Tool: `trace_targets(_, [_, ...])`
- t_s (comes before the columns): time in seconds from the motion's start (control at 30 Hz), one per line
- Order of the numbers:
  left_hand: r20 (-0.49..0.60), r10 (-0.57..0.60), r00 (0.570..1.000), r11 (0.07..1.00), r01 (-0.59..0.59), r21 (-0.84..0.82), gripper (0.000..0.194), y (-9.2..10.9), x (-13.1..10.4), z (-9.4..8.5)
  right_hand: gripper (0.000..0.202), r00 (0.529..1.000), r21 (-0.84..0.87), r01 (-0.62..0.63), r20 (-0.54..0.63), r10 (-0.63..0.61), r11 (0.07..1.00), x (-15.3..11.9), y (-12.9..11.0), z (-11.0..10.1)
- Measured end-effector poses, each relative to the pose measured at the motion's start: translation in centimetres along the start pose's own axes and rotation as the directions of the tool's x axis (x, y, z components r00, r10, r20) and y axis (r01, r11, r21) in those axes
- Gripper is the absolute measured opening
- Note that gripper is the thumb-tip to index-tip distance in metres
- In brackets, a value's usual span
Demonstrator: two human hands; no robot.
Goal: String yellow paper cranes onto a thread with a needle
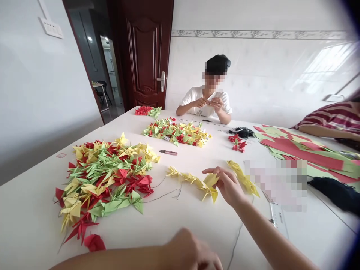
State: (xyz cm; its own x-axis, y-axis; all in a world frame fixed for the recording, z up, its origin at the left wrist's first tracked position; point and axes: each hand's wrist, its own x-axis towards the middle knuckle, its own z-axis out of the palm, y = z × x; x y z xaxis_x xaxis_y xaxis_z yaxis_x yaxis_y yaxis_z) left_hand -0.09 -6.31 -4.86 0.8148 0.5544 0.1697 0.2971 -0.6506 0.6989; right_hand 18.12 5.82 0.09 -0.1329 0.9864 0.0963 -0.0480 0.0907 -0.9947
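Note:
My right hand [231, 184] is closed on a folded yellow paper crane [210, 181], pinching it just above the table. Several more yellow cranes [187, 177] trail leftward from it in a row on a dark thread [165, 195]. Another row of yellow cranes [244, 177] lies just behind and right of that hand. At the bottom edge, my left hand [194, 250] is bent inward and smeared by motion; its fingers run out of the picture, so what they hold cannot be made out. A loose thread [235, 243] runs down the table between my arms.
A big heap of red, green and yellow cranes [107, 176] covers the left side. Thread snips [168, 152] lie beyond the yellow row. Farther off are another crane pile [178, 131], black thread [241, 132] and coloured paper strips [303, 152]. A person [209, 99] sits opposite; a striped sleeve [329, 114] shows right.

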Motion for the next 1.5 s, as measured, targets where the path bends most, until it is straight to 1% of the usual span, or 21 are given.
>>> trace_targets(0.03, [-0.065, -0.044, 0.997, 0.999, 0.045, 0.019, 0.013, -0.3, 0.5, -1.4, 0.027, 0.999, 0.041, -0.010, -0.034, 0.011, 0.999, -0.4, 0.2, -0.6])
trace_targets(0.07, [-0.210, -0.147, 0.967, 0.988, 0.155, 0.024, 0.014, -0.6, 0.9, -2.8, 0.028, 0.998, 0.082, -0.015, -0.060, 0.020, 0.997, -0.6, 0.4, -1.2])
trace_targets(0.1, [-0.334, -0.216, 0.918, 0.971, 0.238, 0.026, 0.014, -1.1, 1.2, -4.2, 0.029, 0.996, 0.124, -0.011, -0.084, 0.022, 0.992, -0.9, 0.5, -1.8])
trace_targets(0.13, [-0.431, -0.245, 0.869, 0.953, 0.297, 0.057, 0.014, -1.7, 1.4, -5.5, 0.029, 0.995, 0.164, -0.002, -0.103, 0.019, 0.987, -1.0, 0.5, -2.3])
trace_targets(0.17, [-0.511, -0.246, 0.823, 0.931, 0.347, 0.112, 0.012, -2.5, 1.5, -6.5, 0.028, 0.993, 0.195, 0.009, -0.114, 0.013, 0.981, -1.2, 0.5, -2.7])
trace_targets(0.2, [-0.574, -0.226, 0.787, 0.904, 0.389, 0.178, 0.016, -3.3, 1.5, -7.2, 0.027, 0.993, 0.219, 0.020, -0.122, 0.007, 0.976, -1.3, 0.5, -3.2])
trace_targets(0.23, [-0.594, -0.199, 0.780, 0.877, 0.412, 0.247, 0.025, -4.3, 1.5, -7.7, 0.027, 0.992, 0.234, 0.027, -0.124, 0.002, 0.972, -1.4, 0.5, -3.6])
trace_targets(0.3, [-0.609, -0.185, 0.771, 0.819, 0.463, 0.338, 0.039, -6.3, 1.2, -7.9, 0.027, 0.992, 0.236, 0.030, -0.128, 0.000, 0.971, -1.5, 0.4, -4.3])
trace_targets(0.37, [-0.595, -0.220, 0.773, 0.764, 0.516, 0.388, 0.045, -8.0, 1.0, -7.8, 0.026, 0.989, 0.232, 0.025, -0.149, 0.010, 0.972, -1.5, 0.3, -4.8])
trace_targets(0.5, [-0.595, -0.294, 0.749, 0.697, 0.593, 0.403, 0.033, -9.7, 1.2, -7.7, 0.026, 0.981, 0.250, 0.024, -0.192, 0.025, 0.968, -1.3, 0.0, -5.3])
trace_targets(0.67, [-0.577, -0.337, 0.744, 0.683, 0.615, 0.395, 0.015, -9.6, 1.8, -8.2, 0.020, 0.987, 0.276, -0.008, -0.153, 0.052, 0.961, -1.3, 0.2, -4.6])
trace_targets(0.83, [-0.561, -0.348, 0.751, 0.708, 0.603, 0.367, 0.019, -8.7, 2.0, -8.8, 0.016, 0.994, 0.280, -0.037, -0.092, 0.065, 0.959, -1.4, 1.0, -3.9])
trace_targets(1.0, [-0.593, -0.323, 0.737, 0.752, 0.580, 0.312, 0.018, -7.2, 2.2, -9.6, 0.019, 0.994, 0.270, -0.046, -0.082, 0.071, 0.962, -1.5, 1.5, -3.6])
trace_targets(1.07, [-0.621, -0.329, 0.711, 0.796, 0.563, 0.223, 0.016, -6.5, 2.4, -10.1, 0.021, 0.995, 0.261, -0.046, -0.072, 0.067, 0.964, -1.6, 1.6, -3.5])
trace_targets(1.13, [-0.649, -0.401, 0.646, 0.866, 0.498, -0.039, 0.014, -6.0, 2.5, -10.6, 0.024, 0.997, 0.266, -0.043, -0.046, 0.057, 0.963, -1.7, 1.6, -3.3])
trace_targets(1.2, [-0.631, -0.500, 0.593, 0.865, 0.366, -0.342, 0.016, -5.6, 2.7, -10.9, 0.027, 0.999, 0.301, -0.049, -0.007, 0.054, 0.952, -1.9, 1.6, -3.0])
trace_targets(1.27, [-0.578, -0.597, 0.557, 0.781, 0.240, -0.577, 0.020, -5.2, 2.9, -10.9, 0.028, 0.996, 0.346, -0.079, 0.057, 0.063, 0.935, -2.2, 1.6, -2.5])
trace_targets(1.33, [-0.497, -0.683, 0.536, 0.657, 0.152, -0.739, 0.022, -4.8, 3.2, -10.7, 0.030, 0.989, 0.368, -0.122, 0.126, 0.081, 0.922, -2.4, 1.6, -2.1])
trace_targets(1.37, [-0.451, -0.716, 0.532, 0.593, 0.123, -0.796, 0.023, -4.6, 3.3, -10.6, 0.031, 0.984, 0.368, -0.140, 0.153, 0.089, 0.919, -2.6, 1.5, -1.9])
trace_targets(1.43, [-0.368, -0.753, 0.546, 0.482, 0.076, -0.873, 0.023, -3.9, 3.5, -10.4, 0.033, 0.977, 0.352, -0.171, 0.184, 0.111, 0.920, -2.9, 1.3, -1.6])
trace_targets(1.5, [-0.313, -0.770, 0.556, 0.407, 0.051, -0.912, 0.021, -3.3, 3.6, -10.1, 0.035, 0.971, 0.341, -0.194, 0.198, 0.131, 0.920, -3.1, 1.1, -1.3])
